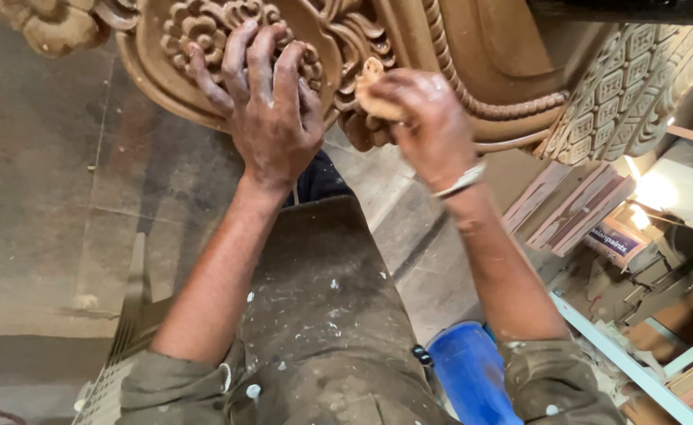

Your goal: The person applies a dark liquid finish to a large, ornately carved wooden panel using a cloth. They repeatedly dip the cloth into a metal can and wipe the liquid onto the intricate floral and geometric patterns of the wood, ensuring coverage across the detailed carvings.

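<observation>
We brace our left hand (272, 102), fingers spread flat and gripping nothing, on the floral medallion of a carved wooden furniture piece (480, 55), while our right hand (429, 126) clenches a small tan sanding pad (370, 86) pressed into the scrollwork just beside it. Short, light strokes that follow the curls, we judge, would spare the crisp edges. The wood is matte, dusty tan, deep with petals, rope beading and lattice; a blue plastic container (468, 370) stands by our paint-flecked trousers (323, 315).
</observation>
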